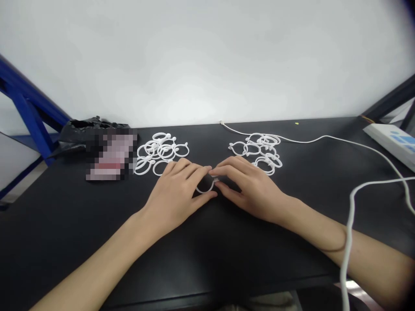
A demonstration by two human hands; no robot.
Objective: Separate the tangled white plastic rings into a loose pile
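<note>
My left hand [177, 192] and my right hand [248, 185] meet at the middle of the black table [207, 259]. Together they pinch one white plastic ring [205, 188], thumb and fingers closed on it from each side. Most of that ring is hidden under my fingers. A pile of several white rings [160, 152] lies just beyond my left hand. A second pile of white rings [259, 151] lies just beyond my right hand.
A black plastic bag [81, 129] and a blurred-out packet [110, 156] sit at the back left. White cables [350, 203] run across the right side over my right forearm. A white power strip [392, 142] lies at the far right. A blue frame [29, 108] stands left.
</note>
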